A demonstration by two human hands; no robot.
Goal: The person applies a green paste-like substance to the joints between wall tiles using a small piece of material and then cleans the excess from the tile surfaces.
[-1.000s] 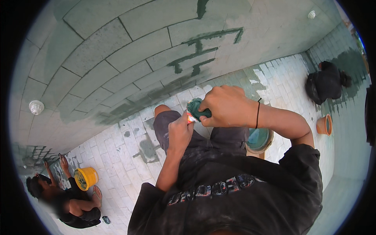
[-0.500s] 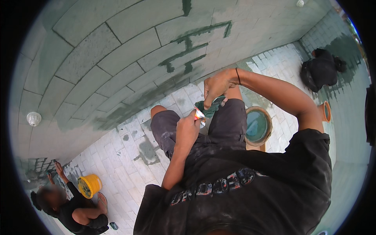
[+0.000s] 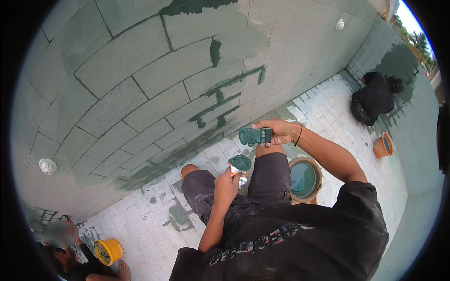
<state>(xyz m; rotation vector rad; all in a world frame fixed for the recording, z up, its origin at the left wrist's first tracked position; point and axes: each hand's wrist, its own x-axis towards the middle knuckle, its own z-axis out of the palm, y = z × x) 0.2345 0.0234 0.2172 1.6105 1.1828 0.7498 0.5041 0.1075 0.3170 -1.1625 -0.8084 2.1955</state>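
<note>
My left hand (image 3: pixel 226 189) grips a crumpled red-and-white piece of packaging (image 3: pixel 236 173) with a mound of dark green grout (image 3: pixel 240 162) on its far end. Higher and to the right, my right hand (image 3: pixel 281 131) pinches a flat, dark rectangular card-like piece (image 3: pixel 266 135), its left part coated in the same green paste. The two pieces are apart, above and between my knees. Beside my right leg stands a round brown-rimmed bucket (image 3: pixel 319 180) holding green paste. The tiled wall (image 3: pixel 157 117) in front of me has dark green smears along several joints.
A yellow bucket (image 3: pixel 112 250) stands at lower left beside a co-worker (image 3: pixel 70 262) seated near the wall. At far right another person in black (image 3: pixel 374 98) crouches by an orange bucket (image 3: pixel 380 147). White fixtures (image 3: pixel 47 166) protrude from the wall. Pale tiles (image 3: pixel 145 220) cover the floor.
My hands have separated: the right has moved away from the packaging with the dark card-like piece, now turned to show its coated side. Green grout now shows on the packaging. The view has shifted.
</note>
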